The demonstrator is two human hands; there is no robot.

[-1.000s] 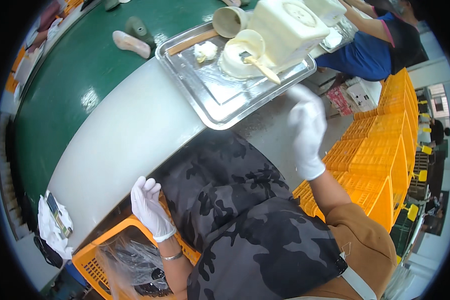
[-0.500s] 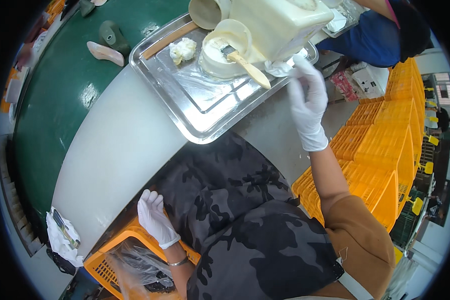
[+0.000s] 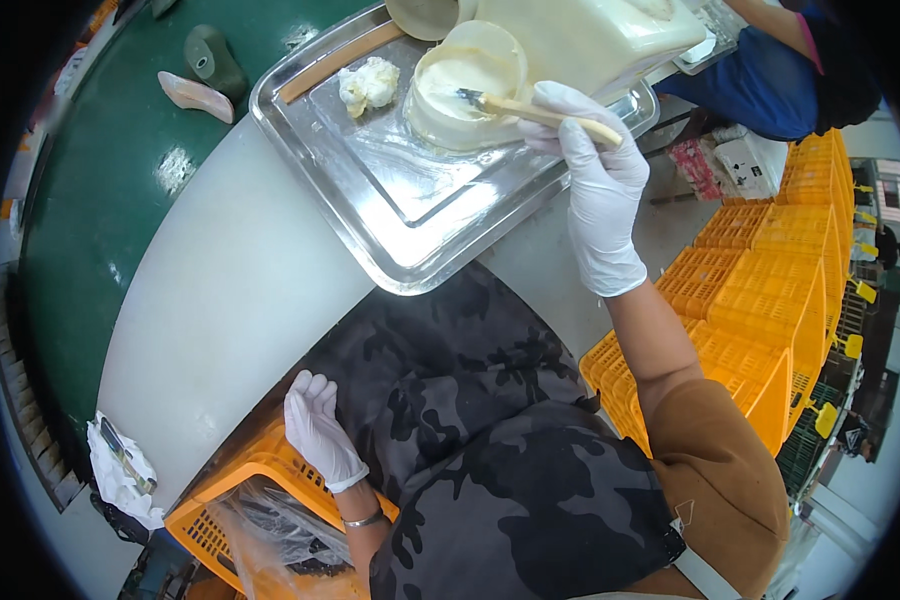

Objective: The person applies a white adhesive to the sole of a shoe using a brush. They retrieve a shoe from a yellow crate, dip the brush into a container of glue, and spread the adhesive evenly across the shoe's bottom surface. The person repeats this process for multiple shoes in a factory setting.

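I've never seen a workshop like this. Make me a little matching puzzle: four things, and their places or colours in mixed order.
1. brush
2. wooden strip
3. apron
4. grey-green form

A. on the green surface
B. black-and-grey camouflage
C. in the gloved right hand
D. lying on the metal tray

Pairs: 1-C, 2-D, 3-B, 4-A
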